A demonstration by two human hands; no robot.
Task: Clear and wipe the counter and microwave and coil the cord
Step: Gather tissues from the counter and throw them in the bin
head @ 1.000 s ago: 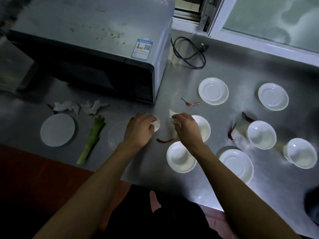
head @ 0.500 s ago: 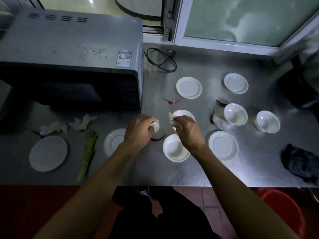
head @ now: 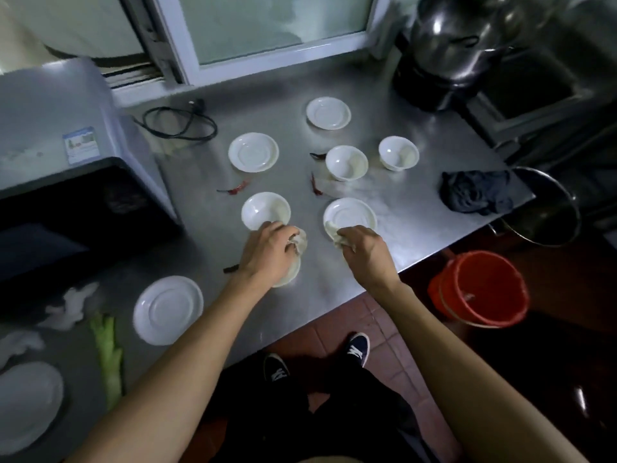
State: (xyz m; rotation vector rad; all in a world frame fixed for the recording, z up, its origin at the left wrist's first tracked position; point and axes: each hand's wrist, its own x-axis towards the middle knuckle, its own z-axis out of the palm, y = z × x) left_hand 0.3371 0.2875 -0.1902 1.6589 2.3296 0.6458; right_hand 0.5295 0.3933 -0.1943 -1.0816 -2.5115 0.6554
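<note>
Head view: near the desk (head: 410,228) front edge, the left hand (head: 268,252) grips a crumpled tissue (head: 299,242), hiding most of a bowl (head: 288,274) below; the right hand (head: 362,248) pinches another white scrap (head: 334,232). The microwave (head: 66,168) is cut off at the left, and the cord (head: 180,123) lies loose by the back edge.

Dim kitchen, light low and cool; frosted sliding window (head: 267,28) with pale frame runs along the back wall behind the steel bench (head: 417,222). Floor (head: 377,315) of reddish-brown tiles; an orange bucket (head: 480,289) stands on it by the bench corner; a dark metal pot (head: 460,38) looms at far right.
</note>
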